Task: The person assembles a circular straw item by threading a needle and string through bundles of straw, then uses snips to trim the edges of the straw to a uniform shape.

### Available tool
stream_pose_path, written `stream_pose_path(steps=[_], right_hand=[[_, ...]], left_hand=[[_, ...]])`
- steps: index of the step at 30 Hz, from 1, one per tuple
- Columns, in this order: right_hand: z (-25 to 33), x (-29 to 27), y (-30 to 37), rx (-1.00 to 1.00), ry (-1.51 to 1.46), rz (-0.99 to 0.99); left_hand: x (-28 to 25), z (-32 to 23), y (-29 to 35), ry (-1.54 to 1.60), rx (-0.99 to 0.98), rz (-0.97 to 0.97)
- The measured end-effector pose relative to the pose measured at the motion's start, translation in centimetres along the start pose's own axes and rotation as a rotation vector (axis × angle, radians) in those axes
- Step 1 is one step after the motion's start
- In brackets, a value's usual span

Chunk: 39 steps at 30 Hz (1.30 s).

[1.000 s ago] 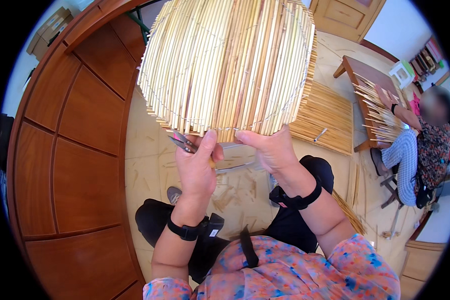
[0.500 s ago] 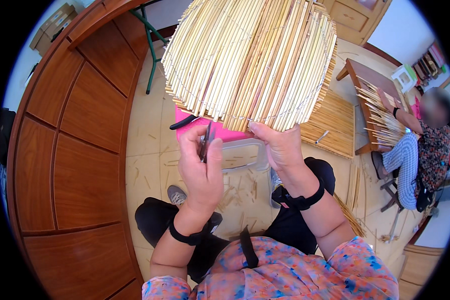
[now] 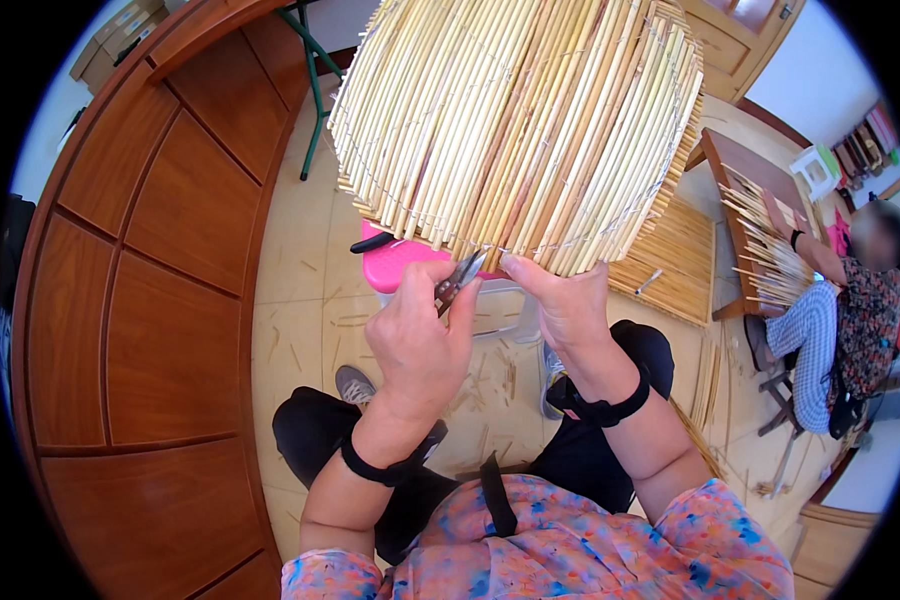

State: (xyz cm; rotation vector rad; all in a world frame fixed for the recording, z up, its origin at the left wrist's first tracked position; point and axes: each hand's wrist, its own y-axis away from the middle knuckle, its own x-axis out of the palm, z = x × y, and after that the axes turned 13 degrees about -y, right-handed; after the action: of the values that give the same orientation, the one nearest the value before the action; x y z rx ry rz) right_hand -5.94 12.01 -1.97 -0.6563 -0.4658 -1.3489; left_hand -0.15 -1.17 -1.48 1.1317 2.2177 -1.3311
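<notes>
My left hand (image 3: 420, 340) is fisted around small pliers (image 3: 458, 279), nose up against the lower rim of the round reed screen (image 3: 515, 120). At three o'clock from it, my right hand (image 3: 562, 300) pinches that rim, fingers closed on the reed ends. Just behind, a pink stool (image 3: 395, 262). Far off at three o'clock, another person (image 3: 850, 310) sits at a bench of reeds (image 3: 765, 250).

Reed frame (image 3: 515, 120) above hands, stool (image 3: 395, 262) behind, co-worker (image 3: 850, 320) far rt.
</notes>
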Motion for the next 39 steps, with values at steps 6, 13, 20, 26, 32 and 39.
stream_pose_path(steps=[6,13,20,26,32,39], right_hand=[[-0.1,-0.5,0.3,-0.053,0.158,0.049],[0.0,0.1,0.5,0.001,0.093,0.015],[-0.2,-0.1,0.3,-0.001,0.102,0.003],[-0.4,0.0,0.6,0.003,0.187,0.036],[-0.7,0.0,0.9,0.026,0.25,0.082],[-0.4,0.6,0.8,0.062,0.139,0.014]], left_hand=[[0.1,0.1,0.1,-0.044,0.005,0.013],[0.2,0.2,0.3,0.003,0.026,-0.016],[-0.5,-0.2,-0.4,0.189,-0.062,-0.103],[-0.6,0.1,-0.9,0.154,0.03,-0.054],[0.0,0.7,-0.8,0.054,0.139,-0.061],[0.6,0.9,-0.3,0.031,0.111,-0.09]])
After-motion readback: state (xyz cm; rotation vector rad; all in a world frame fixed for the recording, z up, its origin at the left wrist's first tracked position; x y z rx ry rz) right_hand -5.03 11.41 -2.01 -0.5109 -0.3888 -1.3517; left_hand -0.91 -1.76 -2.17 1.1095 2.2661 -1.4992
